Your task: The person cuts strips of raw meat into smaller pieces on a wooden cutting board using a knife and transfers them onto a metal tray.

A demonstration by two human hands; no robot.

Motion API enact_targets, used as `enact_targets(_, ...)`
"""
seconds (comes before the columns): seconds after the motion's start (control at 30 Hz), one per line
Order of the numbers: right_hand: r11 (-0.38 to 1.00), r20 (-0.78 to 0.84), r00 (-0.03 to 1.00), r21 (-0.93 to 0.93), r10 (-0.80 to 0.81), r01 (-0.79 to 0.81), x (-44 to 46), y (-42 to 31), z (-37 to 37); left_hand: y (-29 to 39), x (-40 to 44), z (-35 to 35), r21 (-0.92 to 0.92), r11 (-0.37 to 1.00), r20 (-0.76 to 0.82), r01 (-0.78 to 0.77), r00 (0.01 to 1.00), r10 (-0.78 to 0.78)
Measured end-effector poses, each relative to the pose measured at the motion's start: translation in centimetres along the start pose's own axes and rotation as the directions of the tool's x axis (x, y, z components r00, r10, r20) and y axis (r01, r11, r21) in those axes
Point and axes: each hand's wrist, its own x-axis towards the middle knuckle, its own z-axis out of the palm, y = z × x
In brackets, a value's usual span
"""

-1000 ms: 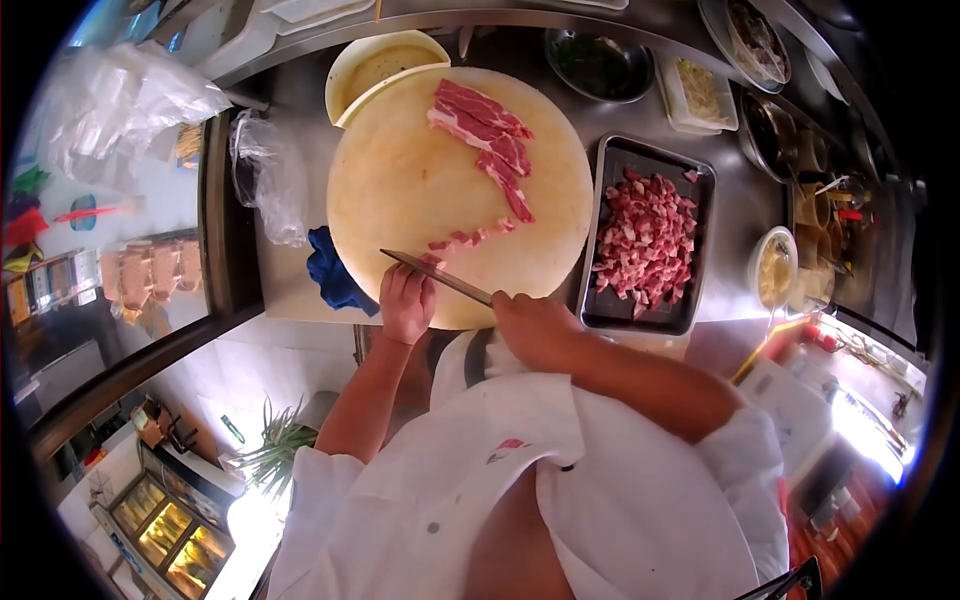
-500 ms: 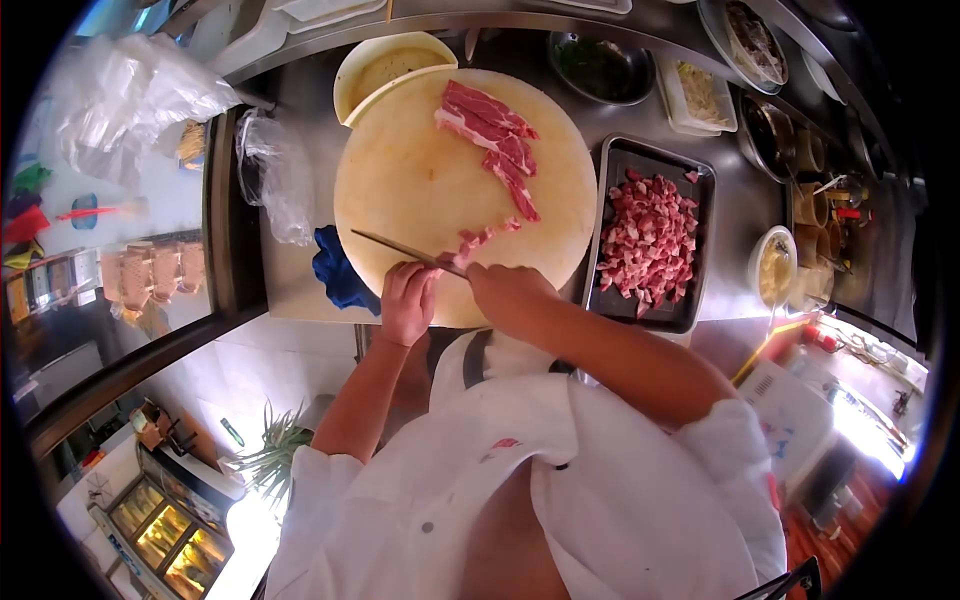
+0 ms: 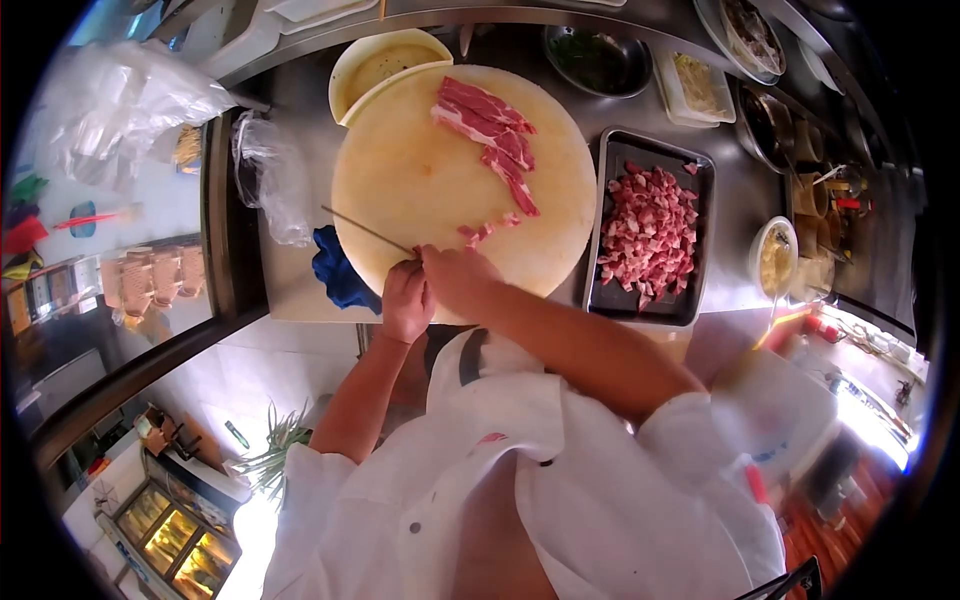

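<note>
My right hand is wrapped round the handle of a knife, whose blade points to the upper left over the round cutting board. Right beside it, at the board's near edge, my left hand is closed with curled fingers; what it holds, if anything, is hidden. Small cut meat pieces lie just beyond my right hand. A larger marbled slab of raw meat rests on the upper part of the board. To the right, a dark tray bears a heap of diced meat.
A blue cloth and a clear plastic bag lie left of the board. Behind it stand a pale tub and a metal bowl. A white container and a small bowl are at the right.
My right hand has moved left with the knife, up against my left hand. The blade reaches farther left. Fewer small pieces show beside my hands.
</note>
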Motion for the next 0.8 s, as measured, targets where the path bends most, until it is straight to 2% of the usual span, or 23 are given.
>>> enact_targets(0.1, 0.979, -0.093, 0.985, -0.157, -0.148, 0.133, 0.1, 3.6, -0.2, 0.9, 1.1, -0.9, -0.002, 0.999, -0.012, -0.048, 0.999, 0.048)
enact_targets(0.2, 0.895, -0.225, 0.913, -0.375, -0.34, 0.241, -2.2, 5.8, -1.1, 1.3, 0.1, -1.1, 0.013, 0.998, -0.124, 0.055, 0.991, -0.053)
enact_targets(0.23, 0.99, -0.247, 0.96, -0.089, -0.128, 0.109, -3.3, 4.8, -2.5, 1.4, -0.1, -1.0, -0.009, 0.997, -0.109, 0.083, 0.991, -0.083)
enact_targets(0.3, 0.995, -0.195, 0.977, -0.066, -0.082, 0.07, -4.9, 4.5, -2.9, 1.4, -0.2, -0.8, -0.051, 0.99, -0.085, 0.135, 0.987, -0.139)
enact_targets(0.43, 0.994, 0.009, 1.0, -0.109, 0.0, 0.001, -7.9, 2.1, -3.9, 0.9, 0.1, -1.5, -0.013, 1.0, -0.058, 0.027, 0.998, -0.027)
enact_targets(0.57, 0.999, 0.129, 0.992, -0.049, 0.01, -0.003, -9.5, 1.0, -2.9, 0.6, -0.1, -2.0, 0.008, 1.0, -0.023, -0.019, 1.0, 0.02)
enact_targets(0.8, 0.999, 0.124, 0.992, 0.034, 0.022, -0.027, -9.8, 0.8, -2.4, -0.3, -0.5, -1.7, 0.009, 1.0, 0.003, -0.014, 1.0, 0.014)
